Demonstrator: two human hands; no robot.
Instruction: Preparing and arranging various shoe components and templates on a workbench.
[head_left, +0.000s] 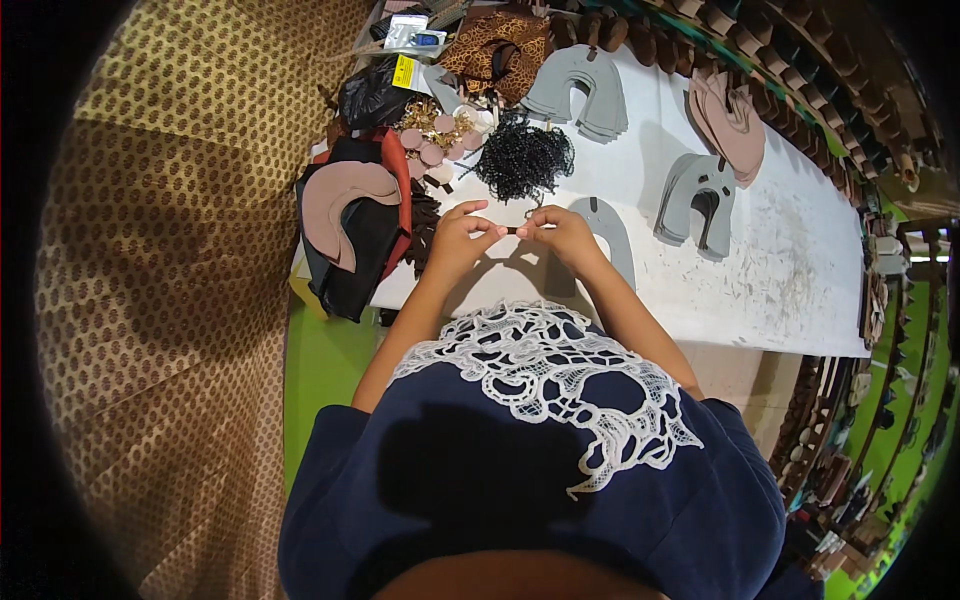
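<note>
My left hand (pixel 462 243) and my right hand (pixel 561 238) meet over the near edge of the white table. Between their fingertips they pinch a small dark strip (pixel 511 230), one end in each hand. Just beyond my fingers lies a heap of black beaded chain or cord (pixel 524 160). A grey U-shaped piece (pixel 612 240) rests beside my right hand, partly covered by it. Dark brown strips (pixel 423 222) are piled left of my left hand. Pink discs (pixel 431 154) lie among gold-coloured bits farther left.
Stacks of grey U-shaped pieces (pixel 578 92) and pink curved pieces (pixel 727 125) lie across the table. At left, a pink curved piece (pixel 348 195) sits on black and red material. A leopard-print item (pixel 498 55) and black plastic bag (pixel 376 95) stand behind. Patterned fabric (pixel 180 250) hangs left.
</note>
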